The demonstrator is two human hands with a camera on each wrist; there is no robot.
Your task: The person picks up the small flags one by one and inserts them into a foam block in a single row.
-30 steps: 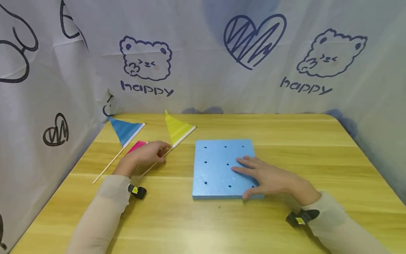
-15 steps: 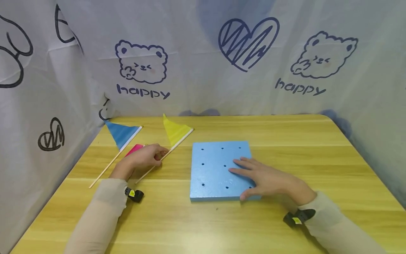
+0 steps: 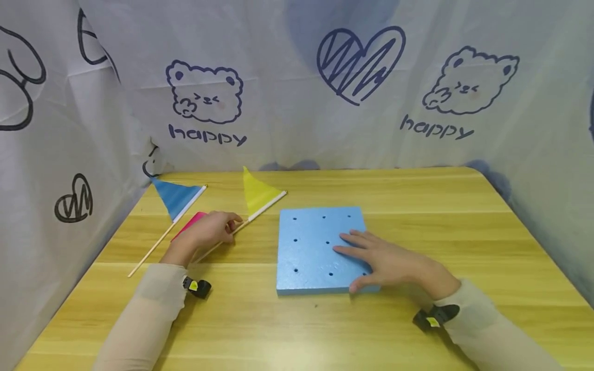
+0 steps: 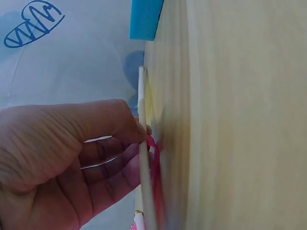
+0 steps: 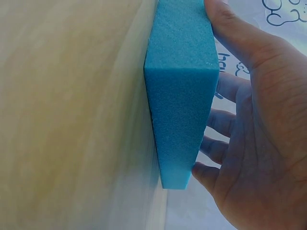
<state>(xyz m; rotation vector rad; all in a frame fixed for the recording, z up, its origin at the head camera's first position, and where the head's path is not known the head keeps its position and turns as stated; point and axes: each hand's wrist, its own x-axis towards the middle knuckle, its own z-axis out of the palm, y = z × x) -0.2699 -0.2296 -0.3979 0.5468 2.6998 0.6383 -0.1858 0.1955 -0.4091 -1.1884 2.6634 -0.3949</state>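
Observation:
My left hand (image 3: 206,232) pinches the wooden stick of a yellow pennant flag (image 3: 260,198) between thumb and fingers. The left wrist view shows the thumb pressed on that stick (image 4: 145,167), close above the table. Beneath the same hand lies a pink flag (image 3: 187,225), mostly hidden. On the right, my right hand (image 3: 390,263) rests with spread fingers on a light blue foam board (image 3: 311,255) with rows of small holes. In the right wrist view the thumb touches one edge of the board (image 5: 180,110), and the fingers lie over its top.
A blue pennant flag (image 3: 178,198) on a wooden stick lies at the left of the wood-grain table (image 3: 297,330). White curtains (image 3: 278,93) with bear and heart drawings hang behind and beside the table.
The yellow flag has shifted slightly right, toward the foam board, with the left hand gripping its stick. My right hand keeps its place on the board. The head view has moved a little.

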